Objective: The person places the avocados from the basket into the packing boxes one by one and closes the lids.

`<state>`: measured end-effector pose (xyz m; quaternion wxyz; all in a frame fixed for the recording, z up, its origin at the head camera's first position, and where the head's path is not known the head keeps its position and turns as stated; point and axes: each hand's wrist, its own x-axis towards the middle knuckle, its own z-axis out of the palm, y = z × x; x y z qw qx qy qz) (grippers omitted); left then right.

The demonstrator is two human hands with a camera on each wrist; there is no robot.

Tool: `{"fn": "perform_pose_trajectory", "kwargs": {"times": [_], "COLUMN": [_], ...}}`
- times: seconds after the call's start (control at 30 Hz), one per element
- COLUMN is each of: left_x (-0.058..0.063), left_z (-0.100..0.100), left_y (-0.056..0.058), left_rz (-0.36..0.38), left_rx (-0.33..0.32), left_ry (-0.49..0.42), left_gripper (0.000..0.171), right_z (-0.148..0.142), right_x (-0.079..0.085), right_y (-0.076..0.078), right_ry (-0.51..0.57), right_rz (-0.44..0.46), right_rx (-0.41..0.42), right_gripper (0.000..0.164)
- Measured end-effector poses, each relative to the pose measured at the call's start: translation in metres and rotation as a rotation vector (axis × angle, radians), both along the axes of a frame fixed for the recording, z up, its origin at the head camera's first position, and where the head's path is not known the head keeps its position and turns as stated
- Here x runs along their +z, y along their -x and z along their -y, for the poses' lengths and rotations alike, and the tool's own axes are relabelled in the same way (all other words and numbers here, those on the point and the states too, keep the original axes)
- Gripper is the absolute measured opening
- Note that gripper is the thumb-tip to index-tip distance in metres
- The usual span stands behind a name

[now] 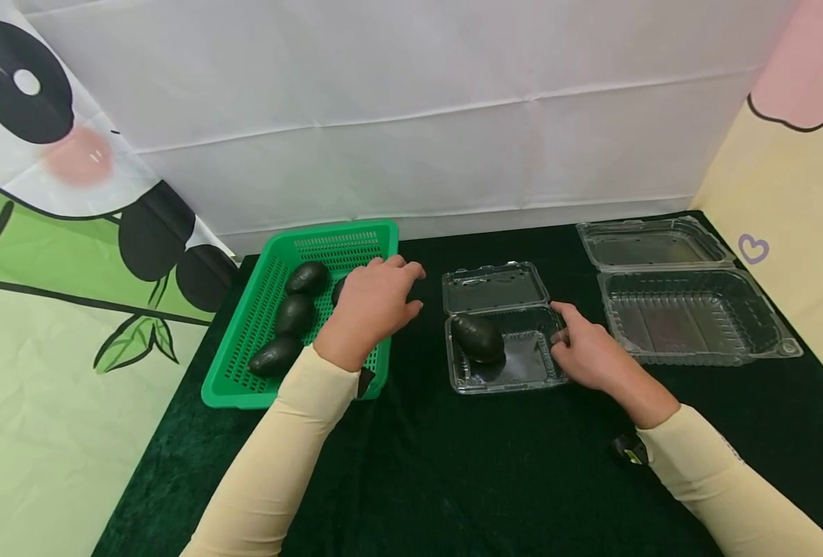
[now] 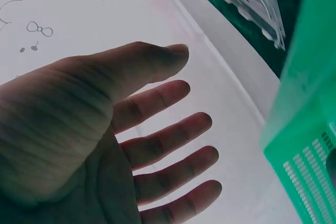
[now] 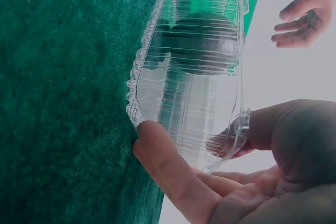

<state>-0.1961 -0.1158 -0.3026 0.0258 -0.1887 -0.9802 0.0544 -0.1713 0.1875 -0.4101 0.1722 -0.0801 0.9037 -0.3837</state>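
My left hand (image 1: 377, 305) hovers over the right side of a green plastic basket (image 1: 240, 396), its fingers spread apart and nothing in them. Several dark avocados (image 1: 295, 316) lie in the basket; one is partly hidden behind this hand. To the right, a small clear plastic clamshell container (image 1: 531, 362) lies with its lid folded back. One avocado (image 1: 479, 338) rests in its left half. My right hand (image 1: 589, 352) pinches the container's right wall, thumb (image 3: 262, 124) on one side and fingers (image 3: 163, 156) along the other.
A larger clear clamshell container (image 1: 693, 313) stands open at the back right of the dark green cloth (image 1: 453, 480). White sheeting (image 1: 425, 147) hangs behind the table, with printed cartoon panels (image 1: 56, 294) at the sides.
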Motion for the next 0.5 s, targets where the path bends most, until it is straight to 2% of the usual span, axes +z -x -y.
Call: {"fn": "perform_pose_trajectory", "kwargs": {"times": [0.13, 0.3, 0.5], "left_x": [0.002, 0.006, 0.008], "left_z": [0.012, 0.02, 0.036], "left_y": [0.004, 0.009, 0.018], "left_rz": [-0.019, -0.01, 0.014], "left_rx": [0.026, 0.075, 0.09], "left_ry": [-0.017, -0.023, -0.048], "left_gripper": [0.047, 0.055, 0.061], "right_z": [0.0, -0.001, -0.001], "right_x": [0.0, -0.001, -0.001], "right_y": [0.0, 0.0, 0.0], "right_ry": [0.002, -0.001, 0.005], "right_rz": [-0.004, -0.014, -0.005], "right_rx": [0.002, 0.006, 0.007], "right_gripper": [0.073, 0.073, 0.074]}}
